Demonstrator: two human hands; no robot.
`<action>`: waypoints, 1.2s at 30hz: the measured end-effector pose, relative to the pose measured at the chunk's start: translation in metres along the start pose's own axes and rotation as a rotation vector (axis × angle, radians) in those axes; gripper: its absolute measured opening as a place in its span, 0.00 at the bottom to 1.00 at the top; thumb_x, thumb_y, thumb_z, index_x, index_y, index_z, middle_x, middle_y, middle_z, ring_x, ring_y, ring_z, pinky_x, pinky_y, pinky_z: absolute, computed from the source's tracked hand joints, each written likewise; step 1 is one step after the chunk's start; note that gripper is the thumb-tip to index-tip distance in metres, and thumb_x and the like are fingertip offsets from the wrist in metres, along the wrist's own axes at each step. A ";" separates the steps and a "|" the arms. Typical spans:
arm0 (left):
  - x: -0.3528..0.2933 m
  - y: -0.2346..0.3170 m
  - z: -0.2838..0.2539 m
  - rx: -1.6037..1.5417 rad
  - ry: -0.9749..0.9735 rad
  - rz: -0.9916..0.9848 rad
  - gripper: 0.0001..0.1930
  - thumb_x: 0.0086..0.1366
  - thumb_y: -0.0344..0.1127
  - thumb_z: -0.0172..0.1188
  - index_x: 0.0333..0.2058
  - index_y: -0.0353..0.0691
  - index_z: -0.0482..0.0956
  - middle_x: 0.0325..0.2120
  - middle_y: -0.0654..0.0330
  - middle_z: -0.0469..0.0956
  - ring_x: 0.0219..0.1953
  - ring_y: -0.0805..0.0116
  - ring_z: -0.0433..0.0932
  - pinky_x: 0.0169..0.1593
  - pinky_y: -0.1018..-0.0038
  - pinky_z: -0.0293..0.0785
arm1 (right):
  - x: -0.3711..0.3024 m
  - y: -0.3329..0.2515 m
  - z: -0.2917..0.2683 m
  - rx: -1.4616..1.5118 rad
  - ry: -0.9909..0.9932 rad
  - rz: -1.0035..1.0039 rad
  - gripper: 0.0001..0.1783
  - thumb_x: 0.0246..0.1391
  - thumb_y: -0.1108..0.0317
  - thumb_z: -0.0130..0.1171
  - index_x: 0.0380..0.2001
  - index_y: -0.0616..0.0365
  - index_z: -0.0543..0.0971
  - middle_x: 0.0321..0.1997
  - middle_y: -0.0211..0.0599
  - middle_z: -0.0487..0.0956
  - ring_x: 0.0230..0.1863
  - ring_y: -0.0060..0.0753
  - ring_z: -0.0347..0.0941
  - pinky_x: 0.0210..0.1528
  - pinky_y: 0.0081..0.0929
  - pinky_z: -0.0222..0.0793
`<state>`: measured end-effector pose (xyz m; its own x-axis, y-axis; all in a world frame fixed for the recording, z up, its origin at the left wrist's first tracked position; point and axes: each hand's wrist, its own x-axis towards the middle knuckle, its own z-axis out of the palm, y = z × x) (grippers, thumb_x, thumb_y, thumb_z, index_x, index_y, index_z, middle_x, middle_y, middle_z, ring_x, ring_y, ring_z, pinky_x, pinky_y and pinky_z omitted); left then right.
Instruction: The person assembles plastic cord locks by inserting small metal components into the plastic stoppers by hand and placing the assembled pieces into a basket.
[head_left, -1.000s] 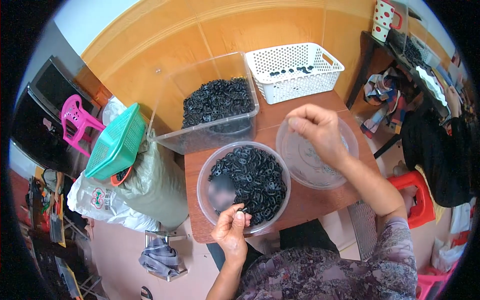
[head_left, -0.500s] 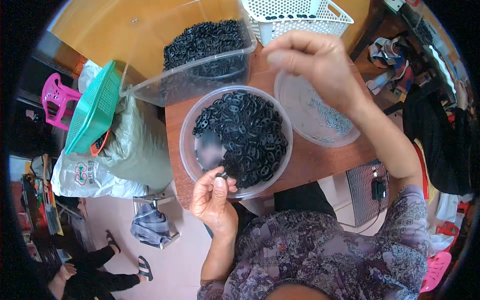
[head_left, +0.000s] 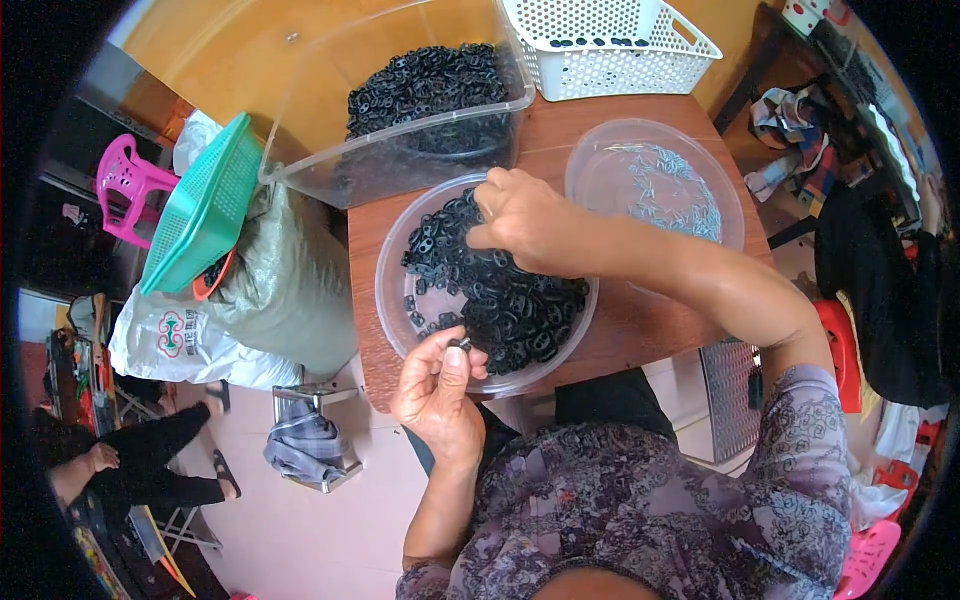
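My left hand [head_left: 442, 405] is at the near left rim of a round clear plastic tub [head_left: 384, 300]. Its thumb and fingertips pinch a small black plastic piece [head_left: 462, 343] with a shiny spot on it. Many flat oval black plastic pieces with holes [head_left: 530, 315] fill the tub. Over the tub's far side is my right hand [head_left: 525, 222], fingers curled together above the heap; whatever they may hold is hidden. To the right, a round clear lid [head_left: 600, 185] bears many thin silvery pins [head_left: 680, 190].
A clear rectangular bin [head_left: 300, 170] with more black pieces stands at the far left of the wooden table [head_left: 640, 325]. Behind sits a white perforated basket [head_left: 620, 75]. Left are a green basket [head_left: 205, 210] and full sacks [head_left: 290, 290]. Another person's legs [head_left: 160, 460] show lower left.
My right hand has come down and left, from near the white basket to above the black pieces in the tub. The left hand keeps its pinch. The other person's feet have shifted.
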<state>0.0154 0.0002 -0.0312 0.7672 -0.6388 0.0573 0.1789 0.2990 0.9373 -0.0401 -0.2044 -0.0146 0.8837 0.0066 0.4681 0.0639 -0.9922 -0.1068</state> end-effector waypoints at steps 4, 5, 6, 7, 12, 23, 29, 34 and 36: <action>0.001 0.002 0.002 0.005 0.010 -0.013 0.09 0.57 0.26 0.56 0.36 0.28 0.73 0.22 0.57 0.75 0.22 0.76 0.73 0.28 0.83 0.69 | 0.005 0.002 0.002 -0.013 -0.055 -0.030 0.06 0.34 0.75 0.52 0.21 0.57 0.76 0.25 0.39 0.68 0.33 0.39 0.63 0.35 0.32 0.60; 0.001 0.002 0.002 -0.001 0.002 -0.009 0.09 0.57 0.26 0.56 0.36 0.28 0.73 0.22 0.57 0.75 0.22 0.76 0.73 0.28 0.83 0.69 | 0.006 0.002 0.003 -0.028 -0.036 -0.039 0.05 0.34 0.74 0.52 0.21 0.57 0.75 0.25 0.39 0.68 0.33 0.39 0.63 0.36 0.32 0.60; 0.001 0.002 0.002 -0.009 -0.008 -0.005 0.09 0.57 0.26 0.56 0.36 0.28 0.73 0.22 0.57 0.75 0.22 0.76 0.73 0.28 0.83 0.69 | 0.007 0.002 0.004 -0.046 -0.017 -0.046 0.05 0.34 0.74 0.53 0.20 0.58 0.74 0.25 0.39 0.68 0.33 0.39 0.63 0.36 0.32 0.60; 0.001 0.003 0.002 -0.009 -0.008 -0.002 0.09 0.57 0.26 0.56 0.36 0.28 0.73 0.22 0.57 0.75 0.22 0.76 0.73 0.28 0.83 0.69 | 0.007 0.002 0.005 -0.048 -0.016 -0.047 0.05 0.34 0.74 0.53 0.20 0.58 0.74 0.25 0.39 0.68 0.33 0.39 0.63 0.36 0.32 0.60; 0.001 0.001 0.004 0.051 0.013 -0.007 0.10 0.57 0.28 0.55 0.36 0.28 0.72 0.21 0.57 0.74 0.20 0.74 0.71 0.26 0.81 0.70 | 0.005 0.004 0.004 -0.008 -0.113 0.024 0.05 0.38 0.72 0.54 0.22 0.60 0.71 0.25 0.38 0.70 0.34 0.40 0.65 0.37 0.33 0.60; 0.008 0.010 0.012 -0.043 0.036 -0.014 0.07 0.59 0.29 0.54 0.34 0.31 0.71 0.24 0.57 0.75 0.23 0.77 0.71 0.28 0.83 0.69 | -0.017 -0.066 -0.015 0.460 0.262 0.184 0.08 0.43 0.70 0.55 0.28 0.61 0.76 0.26 0.40 0.73 0.31 0.41 0.69 0.34 0.32 0.65; 0.004 0.016 0.016 0.068 0.093 0.122 0.06 0.60 0.28 0.53 0.34 0.31 0.70 0.25 0.60 0.74 0.24 0.79 0.70 0.31 0.85 0.68 | -0.027 -0.093 -0.003 0.797 0.316 0.431 0.07 0.44 0.73 0.56 0.30 0.62 0.76 0.26 0.36 0.74 0.28 0.30 0.70 0.32 0.24 0.65; -0.005 0.007 0.020 0.306 0.096 0.290 0.07 0.60 0.30 0.54 0.34 0.32 0.71 0.27 0.63 0.72 0.26 0.79 0.68 0.31 0.84 0.67 | -0.029 -0.107 -0.006 0.964 0.309 0.588 0.08 0.44 0.76 0.57 0.32 0.62 0.75 0.27 0.29 0.71 0.28 0.16 0.66 0.31 0.16 0.62; -0.005 0.004 0.024 0.332 0.112 0.342 0.07 0.61 0.28 0.53 0.35 0.31 0.71 0.28 0.63 0.72 0.28 0.81 0.67 0.34 0.85 0.66 | -0.029 -0.111 -0.009 0.980 0.343 0.624 0.08 0.44 0.76 0.58 0.32 0.62 0.76 0.26 0.29 0.70 0.27 0.16 0.65 0.30 0.16 0.62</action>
<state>-0.0019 -0.0123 -0.0193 0.8123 -0.4582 0.3608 -0.2870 0.2245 0.9312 -0.0767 -0.0952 -0.0085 0.7282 -0.6201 0.2919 0.1261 -0.2974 -0.9464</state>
